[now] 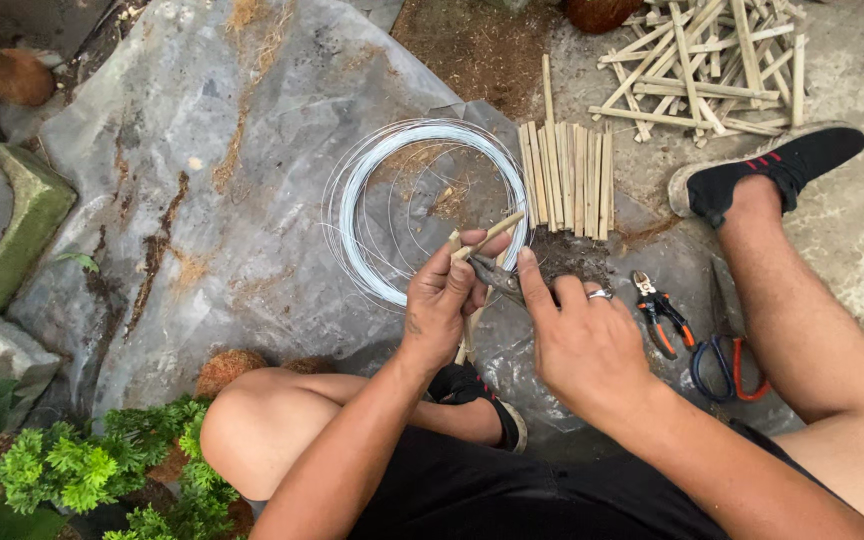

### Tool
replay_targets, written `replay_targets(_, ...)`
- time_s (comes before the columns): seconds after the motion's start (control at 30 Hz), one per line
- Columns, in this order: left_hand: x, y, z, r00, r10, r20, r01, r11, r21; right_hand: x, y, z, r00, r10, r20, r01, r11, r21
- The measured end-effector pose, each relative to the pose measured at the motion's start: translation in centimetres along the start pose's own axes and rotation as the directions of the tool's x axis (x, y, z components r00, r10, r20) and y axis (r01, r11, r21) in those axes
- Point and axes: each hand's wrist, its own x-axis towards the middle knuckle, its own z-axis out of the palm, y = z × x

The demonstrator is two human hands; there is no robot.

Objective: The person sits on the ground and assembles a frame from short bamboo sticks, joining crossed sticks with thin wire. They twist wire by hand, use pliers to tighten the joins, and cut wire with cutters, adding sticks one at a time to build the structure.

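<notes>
My left hand [442, 300] grips thin bamboo sticks [492, 233] that cross between thumb and fingers. My right hand [582, 340], with a ring on one finger, holds pliers [497, 278] whose jaws meet the sticks right beside my left thumb. Just beyond both hands lies a coil of pale wire [392, 190] on a grey plastic sheet [212, 200]. A row of short cut bamboo sticks [569, 178] lies to the right of the coil.
A loose pile of bamboo sticks [712, 70] is at the top right. Orange-handled cutters [660, 318] and blue and red handled scissors [724, 355] lie by my right leg. Stone blocks [12, 230] and green plants [92, 465] are on the left.
</notes>
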Motion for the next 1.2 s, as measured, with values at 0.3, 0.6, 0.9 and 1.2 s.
replay_targets(0.3,-0.1,0.1,0.2,1.0,0.007,-0.026,-0.007,1.0,-0.004,0.0,0.2,-0.2,0.999,-0.039,-0.039,0.038,0.999,-0.024)
replay_targets(0.6,-0.3,-0.3,0.1,1.0,0.0,-0.014,-0.001,1.0,-0.015,-0.1,1.0,1.2,0.992,0.02,0.125,-0.047,0.975,0.216)
replay_targets(0.9,-0.2,-0.3,-0.6,0.996,0.001,0.084,0.001,1.0,-0.025,-0.1,3.3,2.9,0.728,-0.187,0.659,-0.668,0.019,0.744)
replay_targets(1.2,0.2,-1.4,-2.4,0.993,-0.041,-0.106,0.045,0.998,0.041,-2.0,6.5,8.0,0.785,-0.316,0.533,-0.542,0.067,0.838)
